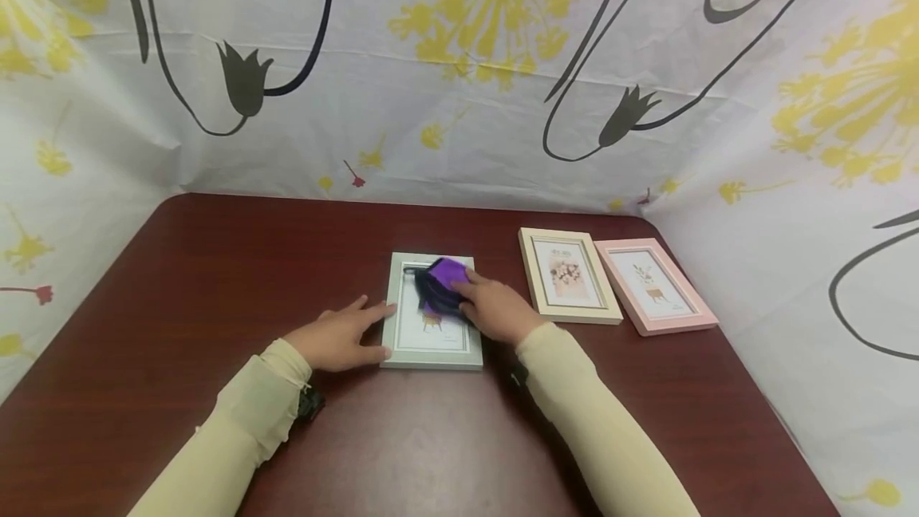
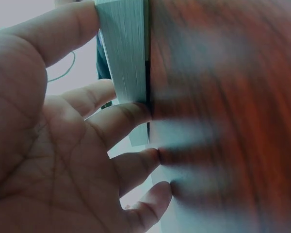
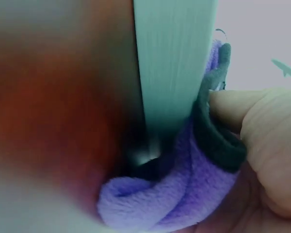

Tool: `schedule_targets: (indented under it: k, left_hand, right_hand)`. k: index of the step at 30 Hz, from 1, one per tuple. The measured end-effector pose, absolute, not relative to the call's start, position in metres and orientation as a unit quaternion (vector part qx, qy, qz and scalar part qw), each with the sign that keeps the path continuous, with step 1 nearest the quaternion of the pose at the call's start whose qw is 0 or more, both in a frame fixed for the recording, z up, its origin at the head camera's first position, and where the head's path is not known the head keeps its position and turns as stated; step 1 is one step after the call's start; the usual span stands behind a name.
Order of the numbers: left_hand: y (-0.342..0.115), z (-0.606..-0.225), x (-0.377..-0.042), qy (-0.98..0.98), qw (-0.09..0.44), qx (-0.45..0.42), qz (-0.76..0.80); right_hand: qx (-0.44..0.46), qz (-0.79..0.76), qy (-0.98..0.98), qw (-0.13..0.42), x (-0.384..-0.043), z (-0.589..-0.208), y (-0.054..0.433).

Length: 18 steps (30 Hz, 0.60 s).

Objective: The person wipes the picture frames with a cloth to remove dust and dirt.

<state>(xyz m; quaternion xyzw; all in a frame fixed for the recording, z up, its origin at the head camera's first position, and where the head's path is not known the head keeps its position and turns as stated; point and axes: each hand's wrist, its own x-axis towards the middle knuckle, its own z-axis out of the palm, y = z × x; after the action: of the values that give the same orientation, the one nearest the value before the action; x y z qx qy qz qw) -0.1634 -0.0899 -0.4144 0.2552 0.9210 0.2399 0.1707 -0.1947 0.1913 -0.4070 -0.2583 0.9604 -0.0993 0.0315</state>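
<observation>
A pale grey-green picture frame [image 1: 432,361] lies flat on the dark red-brown table, with a small drawing behind its pane. My left hand [image 1: 341,339] rests at its left side, fingers spread. In the left wrist view, the thumb and index finger are at the edge of the frame [image 2: 126,53], and other fingertips touch the table. My right hand [image 1: 498,309] holds a purple cloth with black edging [image 1: 448,271] on the pane's upper right. The right wrist view shows the cloth [image 3: 169,204] bunched under the fingers, folding over the frame's side [image 3: 172,58].
To the right lie a cream picture frame [image 1: 538,278] and a pink picture frame [image 1: 642,327], side by side and close together. A white curtain [image 1: 445,174] with yellow and grey flower prints surrounds the back and sides of the table [image 1: 287,246].
</observation>
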Motion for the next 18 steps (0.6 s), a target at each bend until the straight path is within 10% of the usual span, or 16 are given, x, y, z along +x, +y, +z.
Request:
schedule_targets:
  k: [9,18]
  left_hand:
    - [-0.090,-0.415,-0.163,0.929,0.165,0.233,0.233]
    - [-0.090,-0.417,-0.163,0.926,0.161,0.235,0.246]
  right_hand:
    - [-0.264,-0.104,0.957,0.055,-0.225,-0.403,0.189]
    - [-0.332,-0.135,0.933,0.039,-0.172,-0.403,0.202]
